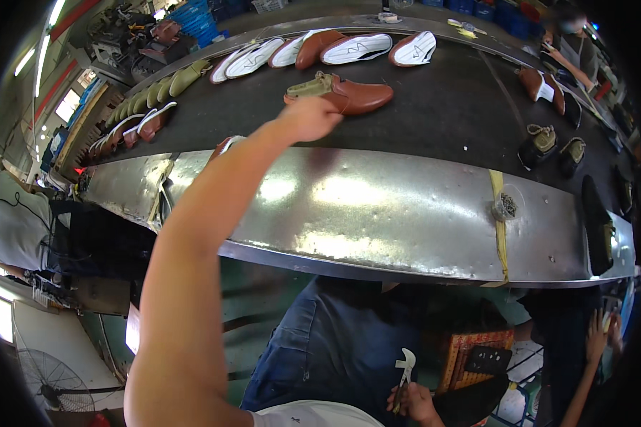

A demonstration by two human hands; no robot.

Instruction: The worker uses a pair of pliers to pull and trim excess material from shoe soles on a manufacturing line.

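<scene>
From the head camera, the person's left hand (308, 117) is stretched out across the wide, dented sheet-metal ledge (406, 206) onto the dark conveyor belt (449, 107), its fingers curled down onto the heel end of a tan leather shoe upper on an olive-green last (342, 94); how tightly the fingers close on it I cannot tell, since the back of the hand hides them. That shoe lies on its side near the middle of the belt, toe pointing to the right. Along the belt's far edge lies a row of white soles and brown shoes (335, 48), and another run of brown shoes and green lasts (146, 114) trails off toward the far left end. Toward the right end sit two dark shoes with tan laces (552, 146). Down by the near edge, below the ledge, the right hand (414, 400) is wrapped around the handle of a steel hammer-like tool (404, 370), held upright over the person's blue-denim lap. A yellow strap (500, 213) crosses the ledge on the right.
</scene>
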